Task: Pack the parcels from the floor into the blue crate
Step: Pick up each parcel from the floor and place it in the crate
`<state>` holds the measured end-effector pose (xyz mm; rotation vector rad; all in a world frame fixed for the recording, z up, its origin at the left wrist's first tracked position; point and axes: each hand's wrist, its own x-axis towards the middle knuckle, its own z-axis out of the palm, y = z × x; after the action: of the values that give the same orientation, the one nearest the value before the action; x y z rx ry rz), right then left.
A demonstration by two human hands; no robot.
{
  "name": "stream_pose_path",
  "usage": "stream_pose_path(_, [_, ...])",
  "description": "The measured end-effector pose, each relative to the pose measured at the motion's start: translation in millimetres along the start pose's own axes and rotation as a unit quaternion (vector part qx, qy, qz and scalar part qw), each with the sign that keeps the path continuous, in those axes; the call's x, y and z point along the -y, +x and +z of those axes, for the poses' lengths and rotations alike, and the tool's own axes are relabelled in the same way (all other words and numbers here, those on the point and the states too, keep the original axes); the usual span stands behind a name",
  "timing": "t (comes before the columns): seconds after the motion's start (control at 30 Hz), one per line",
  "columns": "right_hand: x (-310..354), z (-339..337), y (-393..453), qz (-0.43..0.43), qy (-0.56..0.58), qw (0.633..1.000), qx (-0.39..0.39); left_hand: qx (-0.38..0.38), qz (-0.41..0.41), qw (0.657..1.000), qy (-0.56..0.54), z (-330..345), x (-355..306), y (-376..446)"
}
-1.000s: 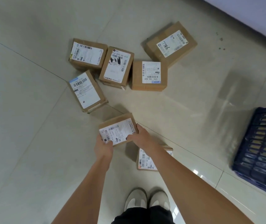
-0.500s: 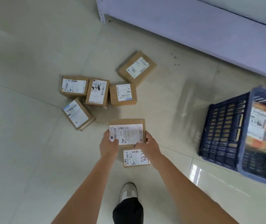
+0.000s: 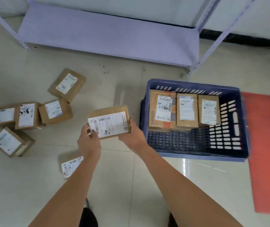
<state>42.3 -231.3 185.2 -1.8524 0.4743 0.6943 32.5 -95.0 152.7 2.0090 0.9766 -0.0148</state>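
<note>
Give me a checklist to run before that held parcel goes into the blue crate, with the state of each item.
1. Grip: left hand and right hand hold the held parcel at opposite ends: ok.
2. Parcel above the blue crate: not ok, it is left of the rim.
3. Free space: near half of the crate floor is bare: ok.
4. Packed parcels lined along the far wall: ok.
5. Floor parcels left to pack: not ok, six remain.
</note>
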Motion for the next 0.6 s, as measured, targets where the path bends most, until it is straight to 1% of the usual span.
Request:
stream_pose_path(0.1, [-16, -78, 0, -0.02, 0.01, 0.999, -0.043, 0.032, 0.069, 0.997, -0.024, 49, -44, -45])
stream_pose_path(0.17, [-30, -127, -3, -0.027, 0.015, 0.997, -0.064, 0.059, 0.094, 0.994, -0.016, 83, -71, -76])
stream_pose_path(0.33, [-77, -238, -21, 0.023, 0.05, 0.994, -0.091, 0.139, 0.131, 0.981, 0.037, 162, -124, -153])
stream_pose_path(0.47, [-121, -301, -36, 0.077, 0.053, 0.988, -0.12, 0.197, 0.129, 0.97, 0.061, 214, -135, -208])
stream_pose_path(0.6, [-164, -336, -46, 0.135, 0.042, 0.98, -0.137, 0.259, 0.099, 0.957, 0.084, 251, -122, -255])
